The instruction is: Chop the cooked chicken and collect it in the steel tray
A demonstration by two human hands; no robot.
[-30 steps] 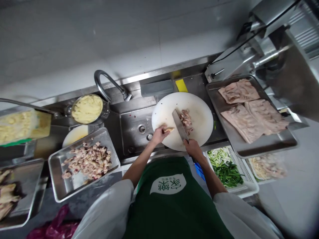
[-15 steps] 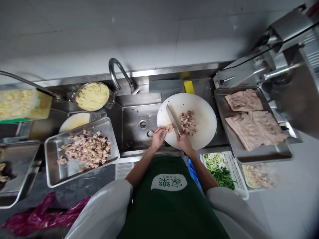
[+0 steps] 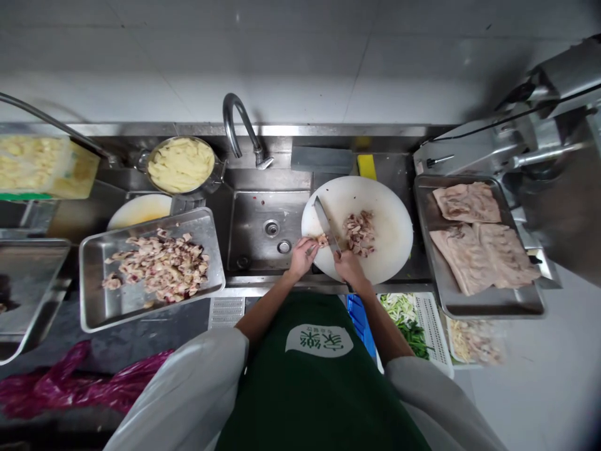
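Observation:
A round white cutting board (image 3: 394,219) lies across the right part of the sink. My right hand (image 3: 349,267) is closed around the handle of a kitchen knife (image 3: 325,224), whose broad blade points away from me over the board. Left of the blade, my left hand (image 3: 303,255) pinches a small piece of meat (image 3: 322,240) at the board's edge. To the right of the blade lies a pile of cut meat (image 3: 359,233). My fingers partly hide the held piece.
A metal tray (image 3: 107,307) with chopped meat stands at left, and a tray (image 3: 488,305) with pork slabs at right. Behind are a faucet (image 3: 244,125), a bowl of yellow slices (image 3: 181,164) and a yellow sponge (image 3: 367,166). Below right sits a vegetable basket (image 3: 434,332).
The whole view has shifted and turned slightly. The knife is still by the meat piece, and less of that piece shows beside my left fingers. The pile looks much the same.

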